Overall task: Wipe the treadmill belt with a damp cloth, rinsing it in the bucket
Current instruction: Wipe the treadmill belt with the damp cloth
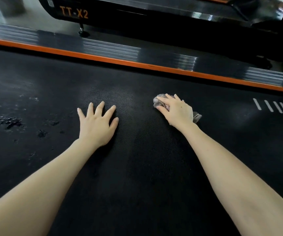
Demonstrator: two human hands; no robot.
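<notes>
Both bare forearms reach out over the black, fine-textured treadmill belt (pixel 137 167), which fills the near view. The left hand (pixel 97 126) lies palm-down on the belt, fingers straight and spread wide, holding nothing. Left of it, wet dark patches (pixel 7 120) glisten on the surface. The right hand (pixel 176 113) presses a cloth (pixel 159 103) onto the belt, with fingers draped over it and thumb hugging its near edge. The cloth is a grey, crumpled wad whose long axis runs diagonally from the fingertips, far-left, to a corner poking out behind the wrist. White stripes (pixel 277 108) mark the belt at right. Beyond them come an orange strip (pixel 137 63), then a neighbouring machine (pixel 137 17) lettered TT-X2.
</notes>
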